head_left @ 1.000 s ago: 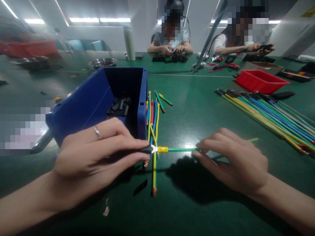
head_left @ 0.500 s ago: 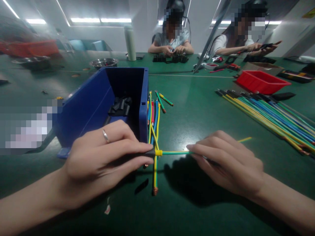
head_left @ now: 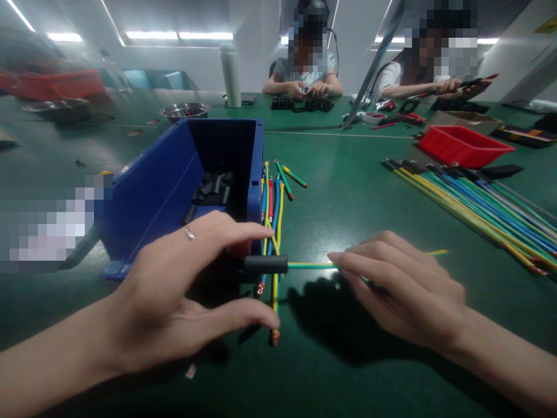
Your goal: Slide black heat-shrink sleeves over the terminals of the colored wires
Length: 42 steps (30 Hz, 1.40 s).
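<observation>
A thin green-and-yellow wire (head_left: 311, 266) runs level between my hands, pinched near its middle by the closed fingers of my right hand (head_left: 398, 290). On the wire's left end sits a black sleeve (head_left: 266, 265), covering the end. My left hand (head_left: 174, 290) is open around that sleeve, forefinger above and thumb below, apart from it. Just behind the sleeve, several short cable pieces (head_left: 278, 215) in yellow-green, blue and red lie along a blue bin (head_left: 255, 191). More black sleeves (head_left: 213, 188) lie inside the bin.
Many long cables (head_left: 470, 203) with black ends lie at the right, beside a red tray (head_left: 465, 145). Metal bowls (head_left: 185, 110) and a pale bottle (head_left: 230, 75) stand further back. Two co-workers sit across the table, their hands on items. A slanted metal pole (head_left: 365, 81) rises there.
The black sleeve has slid right over the yellow collar at the wire's end. My left thumb and forefinger have spread and let go of it. My right hand keeps its place.
</observation>
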Motion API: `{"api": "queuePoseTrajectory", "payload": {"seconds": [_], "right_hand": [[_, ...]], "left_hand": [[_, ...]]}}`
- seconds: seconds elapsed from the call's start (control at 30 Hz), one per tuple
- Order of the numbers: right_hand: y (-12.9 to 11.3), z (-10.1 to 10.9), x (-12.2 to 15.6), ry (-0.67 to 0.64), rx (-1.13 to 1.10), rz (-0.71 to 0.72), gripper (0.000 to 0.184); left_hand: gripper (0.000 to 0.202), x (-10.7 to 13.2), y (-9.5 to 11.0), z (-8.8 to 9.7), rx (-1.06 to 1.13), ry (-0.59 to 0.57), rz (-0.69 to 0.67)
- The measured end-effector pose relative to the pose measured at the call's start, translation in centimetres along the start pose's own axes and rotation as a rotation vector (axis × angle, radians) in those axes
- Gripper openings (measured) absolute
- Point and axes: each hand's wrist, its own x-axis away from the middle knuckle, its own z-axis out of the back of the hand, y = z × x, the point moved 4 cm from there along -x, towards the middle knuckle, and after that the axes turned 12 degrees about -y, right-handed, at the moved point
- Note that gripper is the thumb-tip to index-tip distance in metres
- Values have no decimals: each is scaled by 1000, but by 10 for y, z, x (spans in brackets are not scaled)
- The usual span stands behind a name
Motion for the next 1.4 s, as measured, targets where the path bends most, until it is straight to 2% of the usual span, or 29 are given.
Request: {"api": "queuePoseTrajectory", "payload": {"seconds": [0.17, 0.3, 0.4, 0.53, 0.67, 0.8, 1.4], "right_hand": [[1, 3, -1, 21, 39, -8, 29], [3, 4, -1, 45, 45, -19, 26], [3, 3, 0, 45, 47, -18, 27], [4, 1, 1, 29, 43, -14, 28], [2, 2, 3, 18, 42, -7, 29], [2, 3, 4, 15, 48, -9, 29], [1, 0, 1, 14, 87, -3, 27]], "left_hand": [[21, 3, 2, 3, -8, 69, 46], [11, 2, 7, 1, 10, 161, 83], [11, 1, 7, 1, 14, 155, 57], [13, 0, 4, 0, 4, 47, -12], [14, 2, 4, 0, -4, 94, 18], [14, 3, 9, 0, 6, 102, -9], [16, 1, 6, 0, 18, 46, -23]]}}
